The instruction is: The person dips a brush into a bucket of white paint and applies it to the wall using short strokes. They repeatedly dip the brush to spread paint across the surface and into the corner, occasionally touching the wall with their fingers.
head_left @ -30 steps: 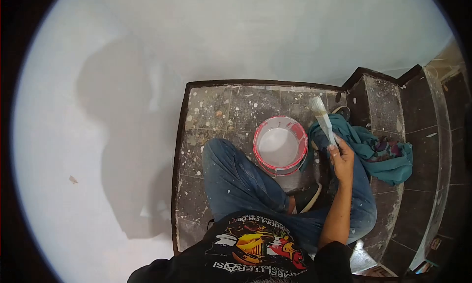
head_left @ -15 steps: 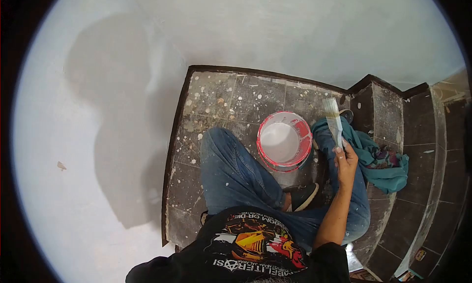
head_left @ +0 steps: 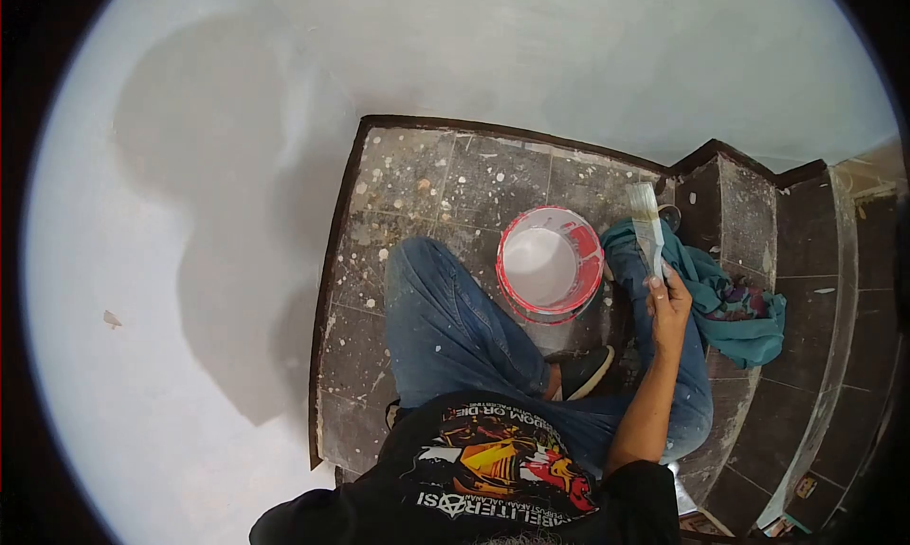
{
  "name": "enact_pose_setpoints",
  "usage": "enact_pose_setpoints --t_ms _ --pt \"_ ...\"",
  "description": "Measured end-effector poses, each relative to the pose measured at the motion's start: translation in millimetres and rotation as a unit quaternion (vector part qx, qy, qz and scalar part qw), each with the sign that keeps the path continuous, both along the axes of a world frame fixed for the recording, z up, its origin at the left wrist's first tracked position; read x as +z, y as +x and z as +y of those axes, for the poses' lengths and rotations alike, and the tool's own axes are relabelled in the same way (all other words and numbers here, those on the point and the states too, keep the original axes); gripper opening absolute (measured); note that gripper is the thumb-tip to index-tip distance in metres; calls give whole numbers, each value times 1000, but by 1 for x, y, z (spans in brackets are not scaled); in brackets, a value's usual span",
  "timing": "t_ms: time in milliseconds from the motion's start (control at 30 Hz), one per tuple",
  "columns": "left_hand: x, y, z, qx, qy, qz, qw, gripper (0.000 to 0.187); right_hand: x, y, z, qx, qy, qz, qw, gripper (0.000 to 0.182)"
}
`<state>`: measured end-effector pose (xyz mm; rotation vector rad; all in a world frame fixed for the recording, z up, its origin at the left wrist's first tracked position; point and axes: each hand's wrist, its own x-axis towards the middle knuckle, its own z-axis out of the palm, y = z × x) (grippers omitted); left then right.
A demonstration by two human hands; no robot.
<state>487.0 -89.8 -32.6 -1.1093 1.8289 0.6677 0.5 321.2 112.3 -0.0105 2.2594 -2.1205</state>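
Speckled tiled floor (head_left: 479, 185) as I watch remotely, red-rimmed bucket (head_left: 590, 246) of whitish paint (head_left: 538, 266), right hand (head_left: 669, 310) nearby, fingers pinching a paintbrush (head_left: 649, 227) (bristles pointing away).

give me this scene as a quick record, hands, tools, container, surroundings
right hand: holds the brush by its handle, bristles pointing away from the person
left hand: not in view
container: red-rimmed bucket, pale paint inside, on the floor
brush position: right of the bucket, not in the paint
cloth: teal, bunched beside the right leg
floor: dark tiles, spattered with pale spots
steps: dark, at the right
wall: pale
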Motion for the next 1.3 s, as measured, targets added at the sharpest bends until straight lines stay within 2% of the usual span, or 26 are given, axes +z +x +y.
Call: enact_pose_setpoints --t_ms 933,1133,1167,1300 --pt "0 3 -3 10 4 1 1000 48 3 0 -11 20 1 -27 999 39" --pt "-2 3 -5 5 6 1 1000 47 16 4 -14 99 50 -65 992 36" --pt "-1 4 -6 5 6 1 1000 47 10 3 -19 102 58 -27 993 38" --pt "-1 6 -7 6 5 0 1000 47 3 2 -21 125 75 -19 989 39"
